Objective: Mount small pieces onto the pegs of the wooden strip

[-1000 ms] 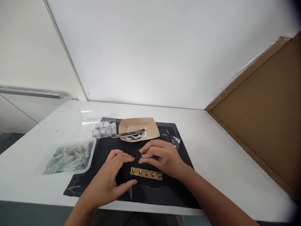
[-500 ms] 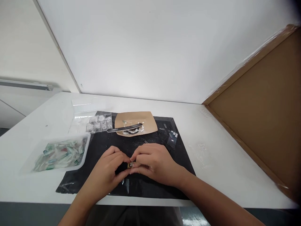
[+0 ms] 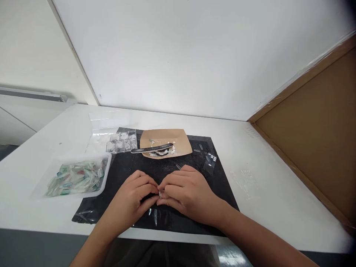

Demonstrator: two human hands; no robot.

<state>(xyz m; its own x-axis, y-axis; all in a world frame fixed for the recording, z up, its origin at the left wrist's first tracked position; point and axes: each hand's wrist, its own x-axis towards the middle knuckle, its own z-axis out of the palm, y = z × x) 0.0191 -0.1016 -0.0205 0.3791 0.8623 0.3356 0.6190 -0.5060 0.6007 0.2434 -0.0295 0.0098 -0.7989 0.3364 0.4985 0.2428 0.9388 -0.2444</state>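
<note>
My left hand and my right hand meet fingertip to fingertip just above the black mat. Both are closed in a pinch. Between the fingertips a thin whitish piece shows, on the side of my right hand; its kind is too small to tell. What my left fingertips grip is hidden. Beyond the hands, a black nail file lies across a brown paper tray with white scraps in it. A slim clear nail tip rests on the mat just behind my right hand.
At left stands a translucent plastic tub of small green-and-clear packets. Behind it is an open, clear compartment box with whitish pieces. A dark sheet with white ovals lies at the mat's right. A cardboard panel bounds the right side.
The tan-and-black bit seen earlier between my fingertips is now covered; a thin whitish piece shows there instead. My hands have drawn closer together. The whole view has shifted slightly.
</note>
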